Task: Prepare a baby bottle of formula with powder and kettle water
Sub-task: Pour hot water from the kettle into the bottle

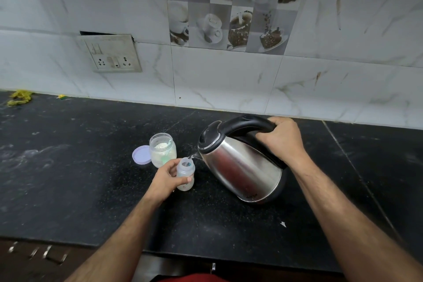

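Nearby, open powder jar (163,150), seemingly lidless.

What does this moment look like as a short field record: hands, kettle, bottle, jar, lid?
left hand: grips the baby bottle, which stands upright on the counter
right hand: grips the handle of the kettle
kettle: tilted, spout over the bottle's open mouth
jar: open, powder and a scoop inside, behind the bottle
lid: lies left of the jar
stage: pouring water
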Demonstrator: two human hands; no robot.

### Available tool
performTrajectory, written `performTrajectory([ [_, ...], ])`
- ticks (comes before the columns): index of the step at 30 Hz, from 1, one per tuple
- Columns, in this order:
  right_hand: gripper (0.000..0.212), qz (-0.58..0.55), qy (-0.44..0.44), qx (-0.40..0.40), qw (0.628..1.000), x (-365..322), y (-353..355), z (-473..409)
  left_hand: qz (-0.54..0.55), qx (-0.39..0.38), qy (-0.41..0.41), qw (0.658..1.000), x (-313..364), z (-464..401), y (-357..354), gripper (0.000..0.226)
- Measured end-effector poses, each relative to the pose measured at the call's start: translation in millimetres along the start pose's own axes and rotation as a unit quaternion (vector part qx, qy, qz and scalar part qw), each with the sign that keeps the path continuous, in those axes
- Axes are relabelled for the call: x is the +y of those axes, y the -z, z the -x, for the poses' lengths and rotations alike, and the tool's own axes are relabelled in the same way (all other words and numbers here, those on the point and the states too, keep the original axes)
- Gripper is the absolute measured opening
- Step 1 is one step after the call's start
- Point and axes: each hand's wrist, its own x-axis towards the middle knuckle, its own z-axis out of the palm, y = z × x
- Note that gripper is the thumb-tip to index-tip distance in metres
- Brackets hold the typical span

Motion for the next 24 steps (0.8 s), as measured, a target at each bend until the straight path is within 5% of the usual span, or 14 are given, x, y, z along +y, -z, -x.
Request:
performTrajectory([
  [24,0.013,-0.245,-0.031,0.07,0.967,-9,6,-51,0.041,0.011,0.001,0.999,13,-21,-20,0.061],
])
